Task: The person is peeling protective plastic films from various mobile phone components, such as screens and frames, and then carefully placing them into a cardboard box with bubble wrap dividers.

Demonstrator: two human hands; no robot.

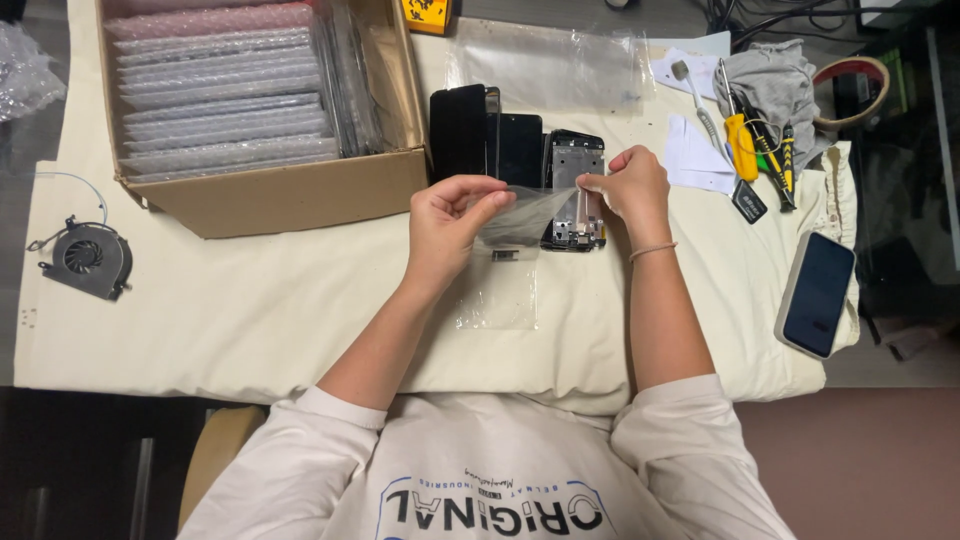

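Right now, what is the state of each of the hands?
Left hand: closed, pinching one end of the clear plastic film.
Right hand: closed, pinching its other end.

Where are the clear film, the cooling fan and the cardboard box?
clear film [535,212], head view, middle of the sheet between the hands
cooling fan [88,258], head view, its hub
cardboard box [290,195], head view, front wall

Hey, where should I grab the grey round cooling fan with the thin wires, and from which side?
Probably grip the grey round cooling fan by its outer casing rim, coming from above with fingers on opposite edges. It lies flat on the cream cloth, and its wires trail off the upper left, so avoid that side.
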